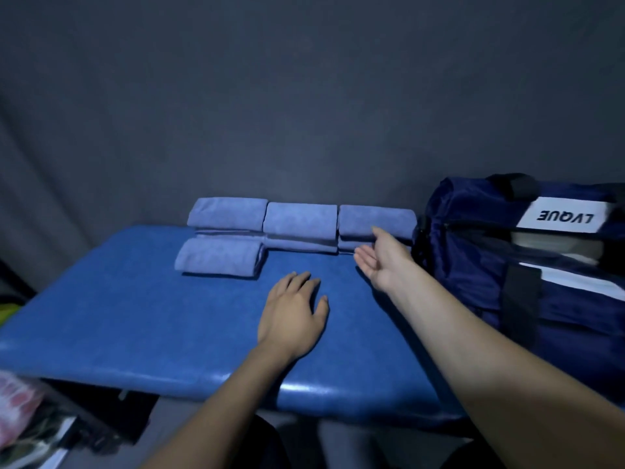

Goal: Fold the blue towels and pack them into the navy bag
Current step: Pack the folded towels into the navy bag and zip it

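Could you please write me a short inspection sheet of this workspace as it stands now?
Surface: blue padded table, glossy front edge.
Job's things: folded blue towels in a back row, some stacked; one more in front at the left; navy bag on the right.
Clutter: pink item and papers below the table's left corner.
Hands: left hand flat on the table; right hand open, reaching at the right-hand towels.
Cables: nothing seen.
Surroundings: dark grey backdrop.

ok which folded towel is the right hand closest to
The right-end towel in the back row, beside the navy bag; the right hand's fingertips reach it.
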